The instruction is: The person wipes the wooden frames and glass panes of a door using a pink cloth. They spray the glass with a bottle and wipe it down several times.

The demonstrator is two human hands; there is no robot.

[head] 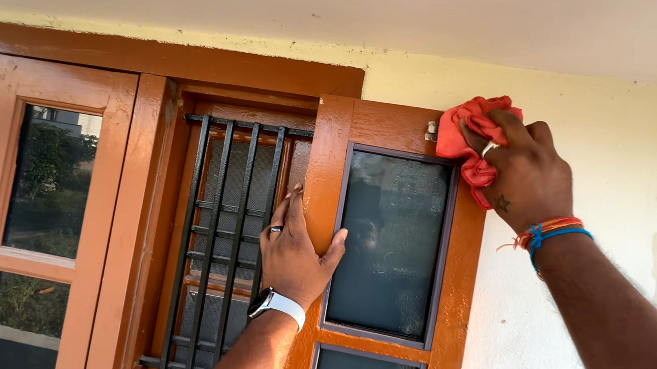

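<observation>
Your right hand [528,181] is clenched on a red cloth [470,139], pressing it against the top outer corner of the open shutter [331,160], just beside the hinge [431,130]. The cloth looks soft, light and limp; it is bunched, so no long axis can be told. Hold it as a wad under the fingers, as you do.

Your left hand [296,251] grasps the shutter's inner edge at mid height, thumb on the face near the glass pane [390,241].

The shutter appears stiff, glossy and likely slippery. Its long axis runs upright. The glass is fragile; take hold of the wood frame only.

Behind stand black window bars [225,239], then the cream wall [597,141].
</observation>
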